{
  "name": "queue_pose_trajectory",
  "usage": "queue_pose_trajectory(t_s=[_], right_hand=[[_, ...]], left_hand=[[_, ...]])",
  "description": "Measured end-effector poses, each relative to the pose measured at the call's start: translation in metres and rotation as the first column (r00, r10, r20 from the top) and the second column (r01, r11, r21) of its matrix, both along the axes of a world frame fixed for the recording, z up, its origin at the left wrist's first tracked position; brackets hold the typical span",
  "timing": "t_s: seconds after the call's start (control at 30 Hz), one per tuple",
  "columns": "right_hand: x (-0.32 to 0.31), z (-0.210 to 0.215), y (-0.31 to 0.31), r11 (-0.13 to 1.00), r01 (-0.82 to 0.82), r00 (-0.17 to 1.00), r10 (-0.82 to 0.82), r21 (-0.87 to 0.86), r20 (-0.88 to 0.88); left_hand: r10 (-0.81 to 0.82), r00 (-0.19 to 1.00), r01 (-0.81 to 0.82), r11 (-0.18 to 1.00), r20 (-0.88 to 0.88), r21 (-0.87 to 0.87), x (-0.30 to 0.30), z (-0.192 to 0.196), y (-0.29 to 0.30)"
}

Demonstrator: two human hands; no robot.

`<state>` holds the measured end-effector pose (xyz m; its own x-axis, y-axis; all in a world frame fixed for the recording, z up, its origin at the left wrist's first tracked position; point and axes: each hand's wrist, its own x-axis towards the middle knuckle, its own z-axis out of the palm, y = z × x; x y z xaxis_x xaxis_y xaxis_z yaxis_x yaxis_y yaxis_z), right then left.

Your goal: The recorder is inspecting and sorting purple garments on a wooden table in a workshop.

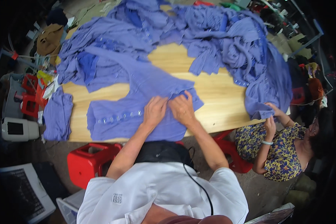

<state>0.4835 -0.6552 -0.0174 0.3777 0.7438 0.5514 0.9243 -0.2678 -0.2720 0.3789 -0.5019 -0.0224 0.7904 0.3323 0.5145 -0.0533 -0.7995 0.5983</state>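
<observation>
A blue-violet garment (149, 84) is spread over the near side of the wooden table (227, 99). Shiny fasteners run in a row along its left part. My left hand (155, 111) has its fingers bent down onto the cloth, gripping it near the middle. Right beside it, my right hand (183, 108) pinches the same garment close to a seam, with the index finger raised a little. The fingertips of both hands are partly hidden in the folds.
A large heap of similar garments (235, 41) covers the far side. A folded one (58, 114) hangs at the left edge. At the right, a seated person (283, 149) handles another piece. A red stool (87, 162) stands below the table.
</observation>
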Motion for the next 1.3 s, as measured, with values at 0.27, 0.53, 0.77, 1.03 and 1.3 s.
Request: queue_pose_trajectory(t_s=[0.27, 0.53, 0.77, 1.03, 1.3], right_hand=[[0.008, -0.013, 0.004, 0.998, -0.043, 0.989, 0.047, 0.036, -0.137], [0.020, -0.010, -0.002, 0.994, -0.106, 0.992, 0.105, 0.007, 0.069], [0.014, -0.019, -0.013, 0.986, -0.166, 0.970, 0.165, -0.008, 0.179], [0.017, 0.012, -0.061, 0.998, -0.066, 0.987, 0.068, 0.023, -0.142], [0.010, 0.008, -0.047, 0.989, -0.014, 1.000, 0.017, -0.150, 0.023]], left_hand=[[-0.076, 0.997, 0.078, 0.994, 0.019, -0.071, -0.011, -0.003, 0.008], [-0.118, 0.993, 0.118, 0.993, 0.002, -0.027, -0.004, -0.003, 0.008], [-0.198, 0.973, 0.197, 0.980, -0.122, -0.018, -0.017, 0.004, 0.009], [-0.170, 0.958, 0.234, 0.928, -0.229, 0.290, -0.010, 0.024, 0.003], [0.009, 0.991, 0.007, 0.993, -0.136, 0.115, 0.017, 0.006, -0.032]])
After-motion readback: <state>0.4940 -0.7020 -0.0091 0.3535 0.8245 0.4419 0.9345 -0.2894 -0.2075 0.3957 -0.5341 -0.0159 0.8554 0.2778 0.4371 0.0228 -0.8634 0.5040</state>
